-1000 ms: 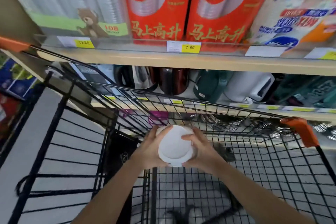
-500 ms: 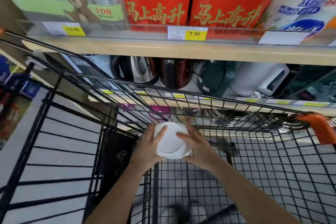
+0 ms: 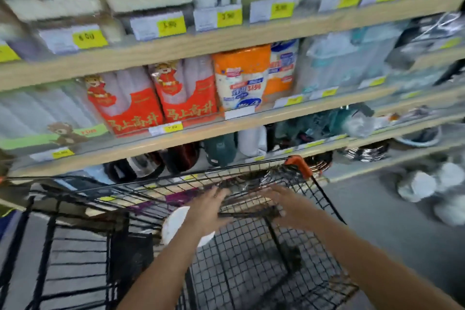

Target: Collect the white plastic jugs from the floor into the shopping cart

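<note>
Released since a moment ago: both hands off the white plastic jug [image 3: 173, 224], camera swung up and rightward. Left hand [image 3: 208, 211] spread flat, fingers straight, holding nothing, overlapping the jug from this view. Right hand [image 3: 281, 205] likewise splayed and empty, above the basket. Jug inside the shopping cart [image 3: 251, 254], near its left wall. More white jugs [image 3: 427, 189] on the floor at right, blurred, beside the shelves [image 3: 226, 131].

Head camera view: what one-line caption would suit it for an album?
Both open hands, left hand and right hand, above a white jug in the shopping cart.
</note>
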